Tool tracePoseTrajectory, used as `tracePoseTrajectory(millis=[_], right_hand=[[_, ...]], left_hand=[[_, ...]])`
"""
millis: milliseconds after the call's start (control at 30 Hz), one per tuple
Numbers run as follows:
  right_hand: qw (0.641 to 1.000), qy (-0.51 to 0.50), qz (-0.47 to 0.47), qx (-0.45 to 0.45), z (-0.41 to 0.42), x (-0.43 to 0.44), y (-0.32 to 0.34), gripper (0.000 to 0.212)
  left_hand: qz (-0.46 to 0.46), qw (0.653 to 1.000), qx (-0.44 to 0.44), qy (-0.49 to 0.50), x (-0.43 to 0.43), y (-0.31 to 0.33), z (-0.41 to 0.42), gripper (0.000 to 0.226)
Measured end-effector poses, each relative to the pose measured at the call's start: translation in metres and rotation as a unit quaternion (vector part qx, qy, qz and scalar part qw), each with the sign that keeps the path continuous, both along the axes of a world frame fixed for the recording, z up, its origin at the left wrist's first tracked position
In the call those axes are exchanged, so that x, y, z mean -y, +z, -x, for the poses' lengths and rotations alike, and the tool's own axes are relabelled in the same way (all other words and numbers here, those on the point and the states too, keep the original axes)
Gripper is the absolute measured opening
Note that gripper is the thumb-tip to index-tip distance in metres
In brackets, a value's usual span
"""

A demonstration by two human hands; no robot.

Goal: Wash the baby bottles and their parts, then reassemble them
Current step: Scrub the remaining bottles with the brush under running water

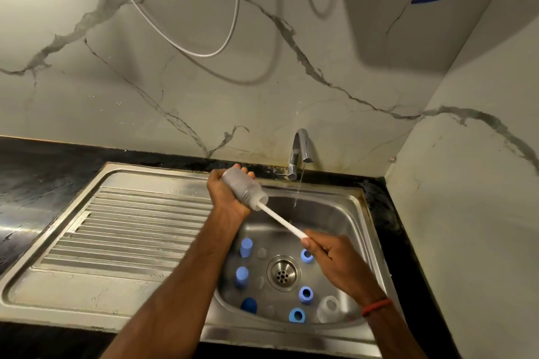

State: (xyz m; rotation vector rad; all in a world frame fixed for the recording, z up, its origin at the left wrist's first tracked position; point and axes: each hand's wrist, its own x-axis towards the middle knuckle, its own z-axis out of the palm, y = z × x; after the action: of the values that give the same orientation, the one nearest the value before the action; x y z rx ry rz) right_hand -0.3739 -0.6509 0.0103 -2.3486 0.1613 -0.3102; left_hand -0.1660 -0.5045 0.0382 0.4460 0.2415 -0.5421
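A: Bottle?
B: Clear, tilted, mouth down-right, above sink. Brush inside, white handle sticking out.
A: Other parts?
B: In basin: 3 blue rings on right, blue caps on left, 2nd clear bottle front-right.

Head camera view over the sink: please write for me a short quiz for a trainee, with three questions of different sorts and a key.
1. True or false: no water runs from the tap.
2. What does the left hand grip? A) a sponge B) the clear bottle C) a plate
3. Fill in: the fingers of the right hand hold the handle of the white ____, whose other end goes into the bottle.

Key: 1 false, a thin stream falls into the basin; 2 B; 3 brush.
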Motion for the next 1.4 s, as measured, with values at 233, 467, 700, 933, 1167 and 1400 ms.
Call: tracePoseTrajectory(millis=[233, 467, 700, 933, 1167, 1400], right_hand=[[0.841, 0.062, -0.523, -0.119, 0.002, -0.016, 0.004, 0.04], [0.975, -0.073, 0.21, -0.026, -0.013, 0.027, 0.037, 0.026], [0.944, -0.088, 0.319, -0.008, -0.022, -0.003, 0.021, 0.031], [0.979, -0.083, 0.184, -0.037, -0.017, 0.006, 0.022, 0.032], [0.924, -0.159, 0.346, 0.027, -0.007, 0.015, 0.001, 0.027], [0.981, -0.14, 0.108, 0.076, -0.013, 0.006, -0.01, 0.027]], left_hand=[[0.072, 0.986, 0.115, -0.095, 0.01, 0.052, 0.012, 0.036], [-0.099, 0.995, -0.007, -0.008, 0.001, 0.019, -0.002, 0.031], [-0.18, 0.981, -0.068, 0.036, 0.001, 0.009, -0.022, 0.097], [-0.099, 0.99, -0.098, 0.035, -0.018, -0.009, -0.026, 0.082], [-0.122, 0.981, -0.133, 0.077, -0.018, -0.016, -0.03, 0.054], [-0.171, 0.975, -0.097, 0.099, -0.005, -0.022, -0.02, 0.073]])
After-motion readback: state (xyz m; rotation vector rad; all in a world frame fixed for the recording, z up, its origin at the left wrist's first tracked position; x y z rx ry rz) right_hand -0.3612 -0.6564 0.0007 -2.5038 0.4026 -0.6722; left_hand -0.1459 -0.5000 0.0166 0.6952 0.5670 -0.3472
